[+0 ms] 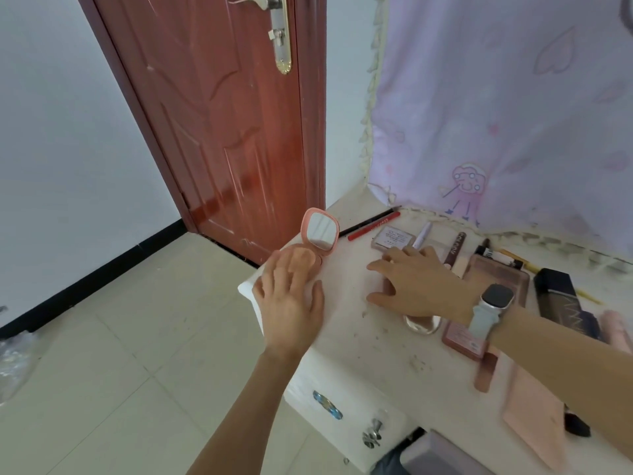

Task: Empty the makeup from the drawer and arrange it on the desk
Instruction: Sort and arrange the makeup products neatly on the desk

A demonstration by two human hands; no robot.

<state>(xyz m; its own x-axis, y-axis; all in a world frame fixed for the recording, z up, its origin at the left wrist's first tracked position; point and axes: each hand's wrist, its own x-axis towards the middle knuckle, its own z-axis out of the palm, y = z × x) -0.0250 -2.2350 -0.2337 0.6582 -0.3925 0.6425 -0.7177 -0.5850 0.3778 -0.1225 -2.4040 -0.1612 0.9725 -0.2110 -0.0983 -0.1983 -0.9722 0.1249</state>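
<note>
1. my left hand [291, 296] lies flat on the worktop [346, 323] corner, fingers [284, 269] straight, tips touching the open pink compact [313, 241].
2. my right hand [414, 282] rests spread and relaxed, over a small pink item i cannot identify; no grip on anything.
3. pencils [373, 225], palette [496, 272] and a dark bottle [556, 296] lie behind it on the worktop.
</note>
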